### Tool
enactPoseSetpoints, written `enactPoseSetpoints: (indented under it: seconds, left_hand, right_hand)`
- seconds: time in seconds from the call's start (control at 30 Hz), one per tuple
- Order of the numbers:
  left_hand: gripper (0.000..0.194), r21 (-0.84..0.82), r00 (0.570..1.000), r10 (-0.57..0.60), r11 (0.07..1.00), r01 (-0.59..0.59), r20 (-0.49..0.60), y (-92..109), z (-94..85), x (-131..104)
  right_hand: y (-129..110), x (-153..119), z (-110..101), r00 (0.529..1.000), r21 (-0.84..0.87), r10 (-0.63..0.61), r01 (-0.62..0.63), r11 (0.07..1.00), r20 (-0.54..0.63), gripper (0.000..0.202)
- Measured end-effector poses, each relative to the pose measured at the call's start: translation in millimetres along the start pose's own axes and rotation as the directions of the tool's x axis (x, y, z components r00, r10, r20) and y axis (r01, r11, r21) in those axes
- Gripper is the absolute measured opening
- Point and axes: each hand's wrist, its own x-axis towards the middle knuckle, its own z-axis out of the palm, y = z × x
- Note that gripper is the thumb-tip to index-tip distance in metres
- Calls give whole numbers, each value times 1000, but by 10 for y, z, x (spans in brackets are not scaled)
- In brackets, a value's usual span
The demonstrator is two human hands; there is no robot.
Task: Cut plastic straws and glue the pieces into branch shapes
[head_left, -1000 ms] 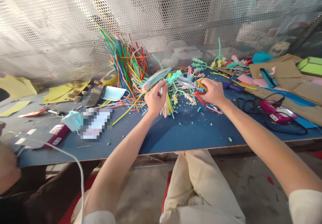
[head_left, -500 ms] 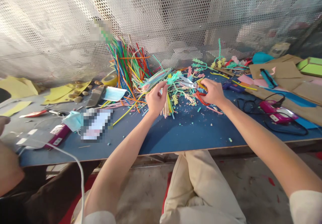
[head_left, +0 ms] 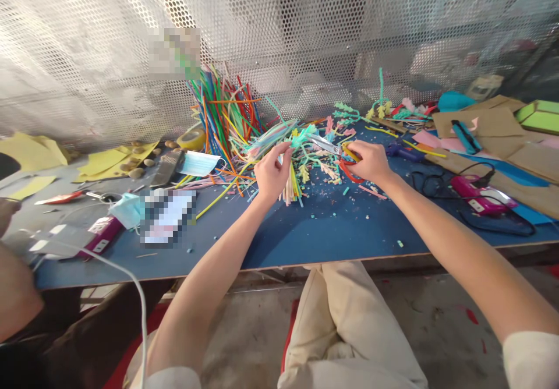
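My left hand [head_left: 273, 172] pinches a mint-green fuzzy pipe cleaner piece [head_left: 302, 137] between thumb and fingertips, its fringed end pointing right. In my right hand [head_left: 370, 161] is a pair of scissors [head_left: 326, 144] with yellow and red handles; the blades point left and reach the green piece. Whether they touch it I cannot tell. Below and around both hands lie trimmed leaf-like pipe cleaner sprigs [head_left: 329, 170] and a bundle of short pastel stems [head_left: 290, 191]. Small cut bits are scattered on the blue table [head_left: 305, 237].
A big bunch of coloured pipe cleaners [head_left: 218, 115] stands at the back left. Further left are a face mask [head_left: 198, 163], a phone [head_left: 168, 217] and another person's arm [head_left: 15, 284]. To the right lie a purple glue gun [head_left: 406, 152], a magenta power strip [head_left: 483, 194] and cardboard [head_left: 480, 118].
The scissor blades have come closer together, and the fingers of my right hand have drawn in slightly. My left hand has hardly moved.
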Motion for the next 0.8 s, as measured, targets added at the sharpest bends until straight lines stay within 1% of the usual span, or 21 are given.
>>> enactPoseSetpoints:
  seconds: [0.13, 0.3, 0.43, 0.53, 0.63, 0.73, 0.8]
  left_hand:
    - [24, 5, 1000, -5, 1000, 5, 7, -4, 4, 2]
    - [26, 11, 1000, -13, 1000, 13, 6, -46, 13, -3]
    - [25, 0, 1000, 11, 1000, -11, -14, -75, 15, 1]
    - [23, 13, 999, 21, 1000, -21, -28, -93, 11, 6]
    - [24, 2, 999, 18, 1000, -18, -32, -115, 7, 8]
    - [25, -29, 999, 21, 999, -22, -39, -128, 9, 7]
    - [26, -33, 998, 28, 999, -30, -50, -130, 13, 3]
  right_hand:
    - [10, 15, -37, 999, 34, -23, 22, 999, 27, 36]
    - [-21, 34, -72, 996, 68, -57, 53, 996, 68, 42]
    - [-13, 21, -62, 994, 60, -68, 63, 996, 83, 42]
    - [23, -2, -39, 995, 39, -75, 73, 997, 65, 39]
    - [43, -18, -24, 998, 27, -66, 66, 997, 13, 39]
    - [25, -15, -23, 999, 26, -38, 39, 999, -20, 48]
    - [7, -5, -29, 1000, 28, -6, 7, 1000, -18, 53]
